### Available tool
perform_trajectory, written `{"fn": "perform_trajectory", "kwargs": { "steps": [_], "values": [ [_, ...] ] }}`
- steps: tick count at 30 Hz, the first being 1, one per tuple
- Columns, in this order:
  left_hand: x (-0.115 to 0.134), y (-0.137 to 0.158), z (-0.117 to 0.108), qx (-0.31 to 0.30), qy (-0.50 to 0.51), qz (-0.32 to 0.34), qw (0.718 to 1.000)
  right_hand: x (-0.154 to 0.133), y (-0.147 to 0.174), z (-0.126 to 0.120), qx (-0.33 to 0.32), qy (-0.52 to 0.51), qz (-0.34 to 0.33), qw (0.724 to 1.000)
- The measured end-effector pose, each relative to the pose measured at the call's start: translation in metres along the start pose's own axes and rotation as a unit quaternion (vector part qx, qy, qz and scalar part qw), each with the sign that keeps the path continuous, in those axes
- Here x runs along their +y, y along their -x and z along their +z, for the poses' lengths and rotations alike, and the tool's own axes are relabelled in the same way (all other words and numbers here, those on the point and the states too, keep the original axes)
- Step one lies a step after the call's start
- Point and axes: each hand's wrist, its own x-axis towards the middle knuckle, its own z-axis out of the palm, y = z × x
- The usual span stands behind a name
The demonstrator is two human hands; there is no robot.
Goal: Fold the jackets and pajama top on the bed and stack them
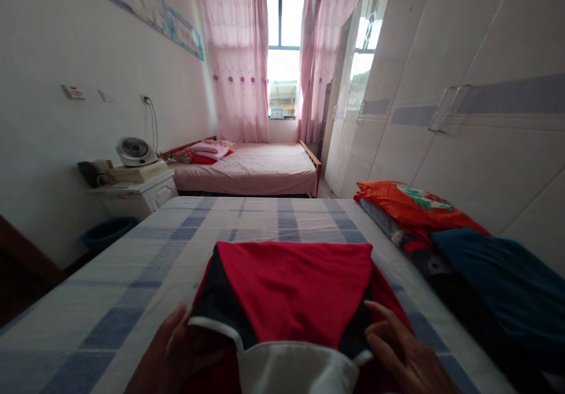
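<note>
A red shirt [295, 282] with black side panels and white edging lies folded on the bed in front of me. A white section [298, 367] with a curved edge is at its near end. At the shirt's left side, my left hand [174, 350] has its thumb raised and its fingers stretched over the red cloth beside the white-edged black panel. My right hand [399, 347] touches the right black panel near its white trim, its fingers bent and apart. The frame's lower edge cuts off both wrists.
The bed [128, 288] has a blue-and-white checked sheet. On its right lie an orange pillow [419, 205] and a dark teal cloth [507, 282], along the white wardrobe [477, 164]. A nightstand [159, 194] with a fan [136, 149] stands left; a pink bed [265, 167] lies beyond.
</note>
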Motion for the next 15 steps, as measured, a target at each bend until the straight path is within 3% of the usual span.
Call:
{"fn": "perform_trajectory", "kwargs": {
  "steps": [4, 8, 11, 15],
  "values": [
    [0.007, 0.0, 0.015, -0.016, -0.045, -0.032, 0.998, -0.004, -0.003, 0.014, 0.034, 0.034, -0.024, 0.999],
    [0.005, -0.001, 0.017, -0.028, -0.085, -0.036, 0.995, -0.014, -0.003, 0.01, 0.01, 0.013, -0.068, 0.998],
    [-0.002, 0.005, 0.006, -0.035, -0.116, -0.03, 0.992, -0.018, 0.004, -0.002, -0.011, -0.001, -0.062, 0.998],
    [0.005, 0.003, -0.02, -0.036, -0.255, -0.022, 0.966, -0.009, 0.003, -0.021, -0.074, 0.007, -0.032, 0.997]
  ]
}}
